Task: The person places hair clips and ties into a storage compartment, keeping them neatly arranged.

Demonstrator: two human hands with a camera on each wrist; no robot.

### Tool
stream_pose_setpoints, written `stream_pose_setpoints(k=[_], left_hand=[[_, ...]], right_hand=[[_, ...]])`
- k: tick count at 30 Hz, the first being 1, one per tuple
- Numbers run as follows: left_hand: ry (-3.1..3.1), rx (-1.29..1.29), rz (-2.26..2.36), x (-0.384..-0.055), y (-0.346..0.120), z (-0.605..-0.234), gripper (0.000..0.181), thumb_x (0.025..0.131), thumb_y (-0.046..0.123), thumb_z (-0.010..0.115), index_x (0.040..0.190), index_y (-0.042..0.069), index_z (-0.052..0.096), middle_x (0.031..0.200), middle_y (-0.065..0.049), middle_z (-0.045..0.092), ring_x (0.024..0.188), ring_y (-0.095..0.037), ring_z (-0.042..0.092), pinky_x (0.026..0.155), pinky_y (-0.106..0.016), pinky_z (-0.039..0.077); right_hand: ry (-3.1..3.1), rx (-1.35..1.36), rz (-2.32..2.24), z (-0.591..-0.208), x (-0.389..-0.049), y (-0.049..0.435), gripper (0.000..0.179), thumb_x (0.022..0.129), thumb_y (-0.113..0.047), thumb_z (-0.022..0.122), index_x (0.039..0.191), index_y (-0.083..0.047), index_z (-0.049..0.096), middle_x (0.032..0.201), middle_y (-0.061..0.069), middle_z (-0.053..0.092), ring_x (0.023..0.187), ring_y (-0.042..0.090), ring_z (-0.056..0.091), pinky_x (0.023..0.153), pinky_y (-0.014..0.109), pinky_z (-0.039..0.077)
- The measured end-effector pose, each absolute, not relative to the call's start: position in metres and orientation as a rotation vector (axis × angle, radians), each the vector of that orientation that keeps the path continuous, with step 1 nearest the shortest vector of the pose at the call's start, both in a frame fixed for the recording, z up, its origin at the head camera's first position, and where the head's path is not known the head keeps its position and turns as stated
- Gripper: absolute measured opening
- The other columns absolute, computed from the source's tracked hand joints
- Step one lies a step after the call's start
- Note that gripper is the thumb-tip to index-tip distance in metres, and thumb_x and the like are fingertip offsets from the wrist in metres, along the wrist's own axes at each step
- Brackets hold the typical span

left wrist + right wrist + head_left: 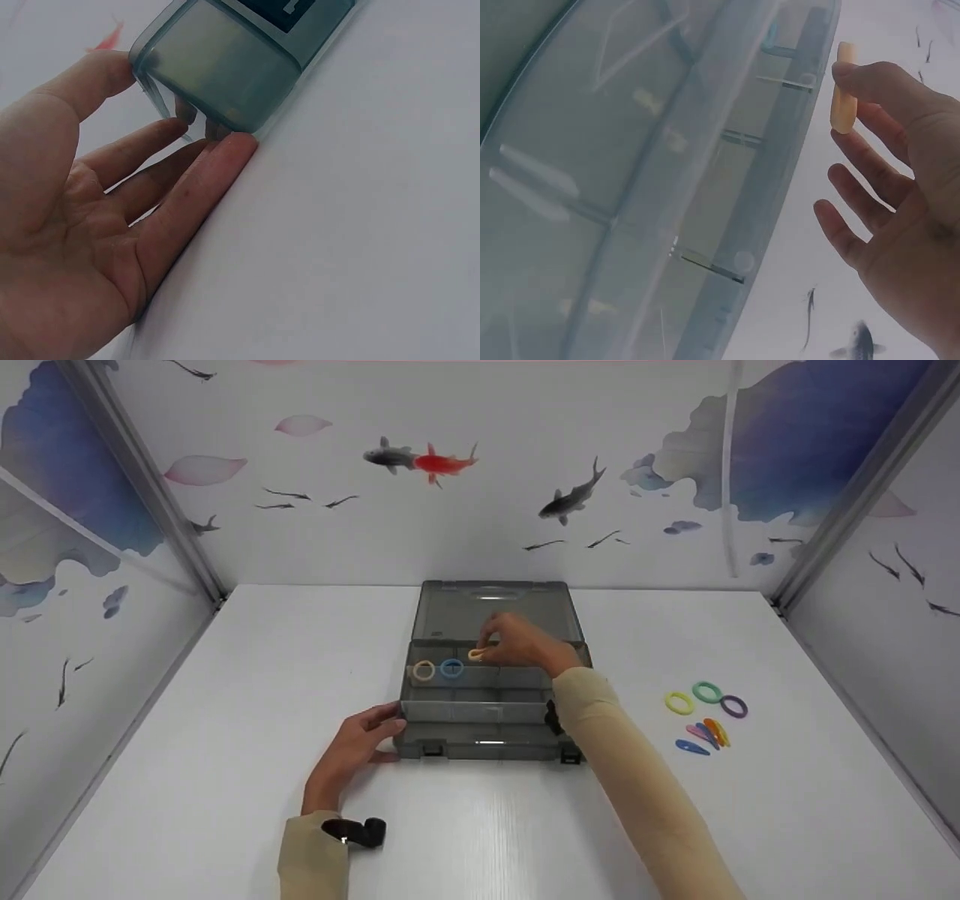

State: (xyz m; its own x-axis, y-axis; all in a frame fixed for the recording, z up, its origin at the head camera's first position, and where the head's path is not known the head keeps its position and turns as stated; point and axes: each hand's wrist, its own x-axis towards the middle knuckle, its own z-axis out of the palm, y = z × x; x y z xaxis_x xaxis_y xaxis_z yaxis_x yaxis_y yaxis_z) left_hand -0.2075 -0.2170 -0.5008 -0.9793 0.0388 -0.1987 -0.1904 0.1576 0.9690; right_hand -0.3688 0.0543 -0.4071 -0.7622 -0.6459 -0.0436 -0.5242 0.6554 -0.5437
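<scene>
My right hand (517, 641) pinches a pale orange hair tie (844, 97) between thumb and index finger, above the back row of a grey see-through compartment box (480, 751). In the right wrist view the other fingers spread away from the tie. A cream hair tie (424, 670) and a blue hair tie (451, 668) are in the box's back row, at the left. My left hand (360, 742) rests against the box's left front side. In the left wrist view its fairly straight fingers (199, 180) and thumb touch the box's corner.
The box's lid (480, 611) lies back toward the wall. Right of the box, on the white table (225, 675), are a yellow hair tie (679, 703), a green one (706, 692) and a purple one (734, 706). Several hair clips (693, 747) lie in front of them.
</scene>
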Motion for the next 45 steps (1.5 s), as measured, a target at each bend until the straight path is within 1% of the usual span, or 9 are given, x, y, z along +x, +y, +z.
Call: stream_pose_setpoints(k=[4,7,11,13,21,29,37,40,45], left_hand=[[2.238,-0.137,1.941,-0.209,-0.215,-0.5,0.058,0.098,0.025,0.065,0.149,0.006,0.046,0.156,-0.018,0.043,0.142,-0.036,0.045,0.089,-0.04,0.062],[2.225,-0.133,1.952,-0.209,-0.213,-0.5,0.057,0.098,0.023,0.065,0.149,0.006,0.047,0.156,-0.018,0.043,0.143,-0.036,0.044,0.089,-0.041,0.061],[2.219,-0.143,1.958,-0.209,-0.211,-0.499,0.056,0.098,0.022,0.065,0.148,0.006,0.048,0.155,-0.019,0.045,0.142,-0.036,0.045,0.087,-0.041,0.062],[2.224,-0.144,1.953,-0.209,-0.21,-0.499,0.056,0.098,0.022,0.064,0.149,0.007,0.048,0.155,-0.019,0.044,0.142,-0.036,0.045,0.087,-0.041,0.062],[2.236,-0.118,1.935,-0.21,-0.211,-0.5,0.057,0.098,0.025,0.065,0.149,0.008,0.047,0.156,-0.017,0.044,0.139,-0.035,0.048,0.088,-0.04,0.062],[2.249,-0.123,1.916,-0.209,-0.214,-0.5,0.058,0.098,0.027,0.065,0.15,0.009,0.047,0.157,-0.016,0.043,0.141,-0.035,0.046,0.089,-0.04,0.061],[2.254,-0.146,1.915,-0.205,-0.217,-0.499,0.058,0.098,0.027,0.064,0.15,0.008,0.046,0.157,-0.016,0.042,0.142,-0.036,0.045,0.09,-0.041,0.061],[2.245,-0.141,1.924,-0.206,-0.217,-0.5,0.058,0.099,0.025,0.064,0.15,0.006,0.045,0.158,-0.017,0.041,0.144,-0.037,0.042,0.09,-0.041,0.061],[2.252,-0.144,1.924,-0.208,-0.216,-0.502,0.057,0.099,0.023,0.064,0.15,0.006,0.046,0.158,-0.018,0.041,0.144,-0.037,0.042,0.088,-0.04,0.062]], right_hand=[[2.624,-0.878,-0.775,-0.409,-0.369,0.053,0.019,0.092,-0.017,0.073,0.105,-0.003,0.075,0.134,0.015,0.059,0.125,0.032,0.056,0.106,0.05,0.05],[2.614,-0.836,-0.75,-0.411,-0.37,0.053,0.025,0.093,-0.016,0.072,0.113,-0.002,0.073,0.134,0.016,0.06,0.123,0.032,0.057,0.105,0.049,0.051],[2.607,-0.818,-0.717,-0.412,-0.37,0.054,0.04,0.092,-0.019,0.074,0.128,-0.003,0.067,0.142,0.016,0.058,0.132,0.034,0.054,0.109,0.05,0.048],[2.611,-0.819,-0.711,-0.41,-0.37,0.055,0.046,0.091,-0.021,0.075,0.132,-0.005,0.065,0.147,0.015,0.055,0.139,0.035,0.049,0.112,0.05,0.046],[2.63,-0.913,-0.672,-0.392,-0.361,0.066,0.041,0.094,-0.017,0.071,0.132,-0.006,0.065,0.148,0.013,0.053,0.142,0.035,0.045,0.115,0.051,0.043],[2.693,-1.068,-0.563,-0.374,-0.347,0.091,0.04,0.093,-0.015,0.072,0.131,-0.005,0.065,0.142,0.015,0.057,0.135,0.034,0.051,0.112,0.051,0.045],[2.863,-1.153,-0.572,-0.377,-0.328,0.13,0.038,0.092,-0.014,0.073,0.128,-0.007,0.067,0.134,0.015,0.061,0.127,0.034,0.058,0.104,0.051,0.051],[2.937,-1.22,-0.632,-0.38,-0.322,0.148,0.038,0.091,-0.011,0.073,0.128,-0.005,0.067,0.13,0.017,0.063,0.123,0.035,0.06,0.1,0.051,0.053],[3.032,-1.313,-0.739,-0.386,-0.314,0.177,0.039,0.089,-0.004,0.074,0.127,-0.002,0.066,0.12,0.017,0.065,0.111,0.033,0.063,0.092,0.048,0.056]])
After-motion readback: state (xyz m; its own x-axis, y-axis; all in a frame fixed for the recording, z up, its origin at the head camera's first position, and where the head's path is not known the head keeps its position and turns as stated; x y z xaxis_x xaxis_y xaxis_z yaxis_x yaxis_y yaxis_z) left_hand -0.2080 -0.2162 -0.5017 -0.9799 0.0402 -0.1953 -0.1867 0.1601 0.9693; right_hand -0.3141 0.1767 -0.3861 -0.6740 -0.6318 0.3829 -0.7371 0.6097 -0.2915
